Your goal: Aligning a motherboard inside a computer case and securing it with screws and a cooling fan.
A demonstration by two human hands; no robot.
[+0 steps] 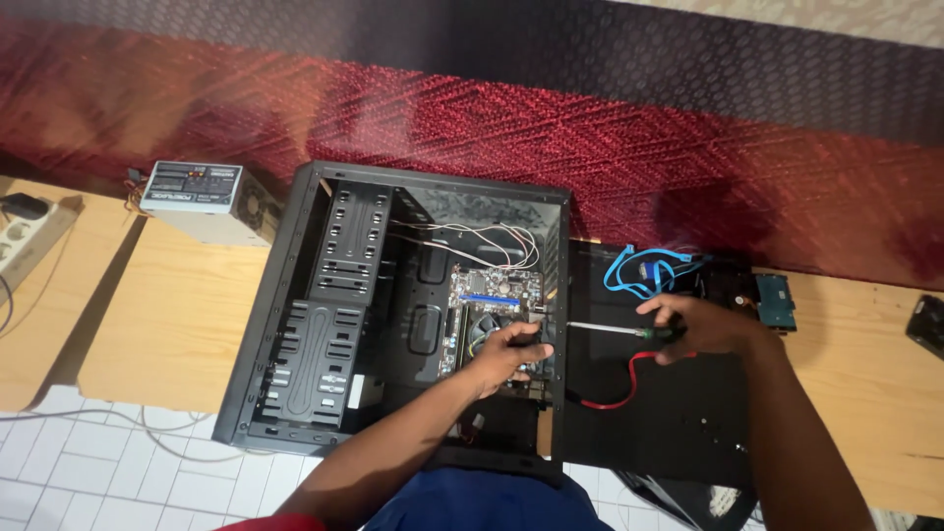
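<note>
An open black computer case [295, 324] lies on its side on a wooden table, with a green motherboard [492, 295] inside at its right. My left hand [511, 356] reaches into the case and rests on the motherboard's lower right part near the rear wall. My right hand [693, 326] is outside the case, closed around the handle of a screwdriver [602, 327]. Its shaft points left through the case's rear wall toward the board. Thin white wires [472, 236] loop above the motherboard.
A black side panel [649, 423] lies right of the case, with blue cables [639, 270] and a red cable [619, 393] on it. A hard drive [777, 300] lies beyond. A grey power supply [202, 202] sits at left, a power strip [25, 231] far left.
</note>
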